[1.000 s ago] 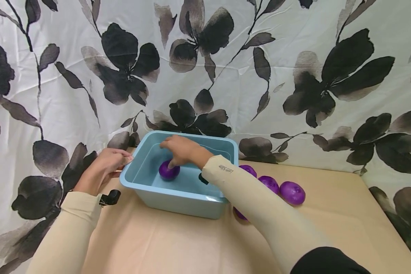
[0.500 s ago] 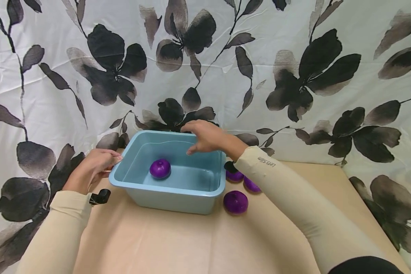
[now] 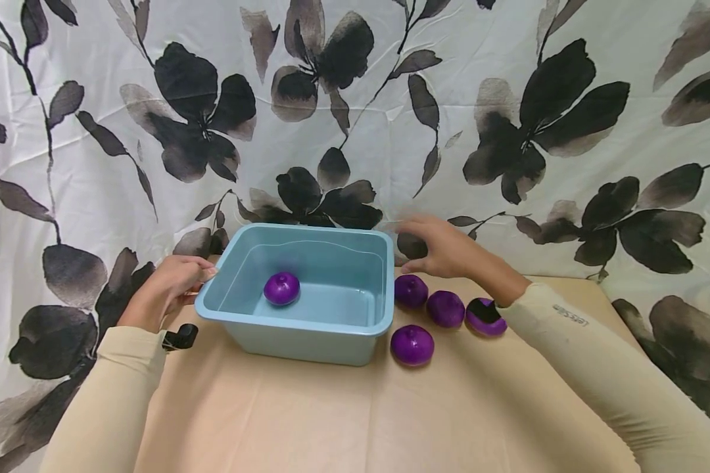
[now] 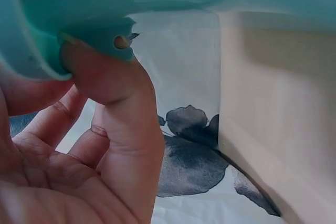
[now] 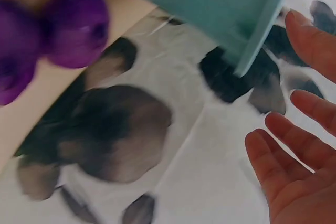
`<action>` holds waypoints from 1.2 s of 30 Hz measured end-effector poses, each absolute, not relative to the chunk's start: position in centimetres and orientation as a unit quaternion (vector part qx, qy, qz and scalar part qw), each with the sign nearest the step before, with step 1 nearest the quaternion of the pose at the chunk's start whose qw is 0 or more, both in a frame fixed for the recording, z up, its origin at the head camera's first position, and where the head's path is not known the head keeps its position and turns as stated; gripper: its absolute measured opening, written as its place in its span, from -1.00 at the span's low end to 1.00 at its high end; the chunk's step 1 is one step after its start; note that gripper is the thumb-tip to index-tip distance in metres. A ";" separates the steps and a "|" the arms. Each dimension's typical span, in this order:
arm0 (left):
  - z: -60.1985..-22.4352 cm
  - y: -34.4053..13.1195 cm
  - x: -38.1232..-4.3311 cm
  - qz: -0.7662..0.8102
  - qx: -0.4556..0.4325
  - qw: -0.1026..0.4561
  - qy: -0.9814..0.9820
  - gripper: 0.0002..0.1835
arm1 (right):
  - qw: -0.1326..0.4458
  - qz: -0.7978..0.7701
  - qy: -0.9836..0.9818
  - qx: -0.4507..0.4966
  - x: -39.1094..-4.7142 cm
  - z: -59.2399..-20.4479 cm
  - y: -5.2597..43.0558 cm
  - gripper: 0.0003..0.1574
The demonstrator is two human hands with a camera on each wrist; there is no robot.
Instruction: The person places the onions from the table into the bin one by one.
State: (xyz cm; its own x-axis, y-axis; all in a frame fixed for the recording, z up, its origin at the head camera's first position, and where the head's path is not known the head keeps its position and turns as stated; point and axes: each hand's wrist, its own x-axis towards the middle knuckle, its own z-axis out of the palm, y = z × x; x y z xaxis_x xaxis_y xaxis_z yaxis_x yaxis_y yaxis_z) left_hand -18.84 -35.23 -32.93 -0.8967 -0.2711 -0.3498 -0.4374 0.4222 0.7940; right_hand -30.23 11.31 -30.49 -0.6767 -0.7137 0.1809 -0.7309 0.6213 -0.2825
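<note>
My left hand [image 3: 171,286] pinches the left rim of a light blue plastic tub [image 3: 307,328]. Up close in the left wrist view, the thumb [image 4: 113,74] presses under the tub's rim beside a small holed tab. Inside the tub, left of its middle, sits a round glossy purple thing [image 3: 281,289], onion-like in shape. My right hand [image 3: 444,248] hovers beyond the tub's right end, holding nothing, its fingers spread apart. Below it on the table are several similar purple rounds [image 3: 412,345]. My right wrist camera partly hides the rightmost one. Two purple rounds [image 5: 76,27] show in the right wrist view.
A tan-covered table [image 3: 307,414] lies under everything. Behind it hangs a white cloth with dark flowers [image 3: 355,85], close to the tub's far side. The purple rounds sit close together along the tub's right side.
My right hand has let go of the purple round in the tub, then risen and moved right over the rim, above the other rounds. My left hand stays at the rim.
</note>
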 end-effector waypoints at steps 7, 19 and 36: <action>-33.2 -35.3 -19.0 0.490 -0.206 0.087 0.842 -0.54 | 0.011 0.152 -0.927 0.343 -28.9 -32.9 17.1 -0.14; -33.0 -35.4 -18.8 0.489 -0.198 0.089 0.845 -0.56 | 0.034 0.137 -0.946 0.291 -28.1 -39.0 23.7 0.03; -32.9 -36.1 -18.9 0.463 -0.153 0.119 0.865 -0.42 | 0.033 0.195 -0.961 0.193 -27.4 -46.4 26.3 0.25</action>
State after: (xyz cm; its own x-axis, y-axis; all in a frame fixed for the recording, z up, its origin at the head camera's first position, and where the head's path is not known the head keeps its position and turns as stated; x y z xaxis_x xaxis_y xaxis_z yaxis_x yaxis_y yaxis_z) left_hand -18.90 -36.13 -32.95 -0.9246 -0.1549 -0.3481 -0.3756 0.5242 0.7643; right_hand -27.39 26.33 -46.45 -0.9234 -0.3578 0.1388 -0.3836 0.8496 -0.3620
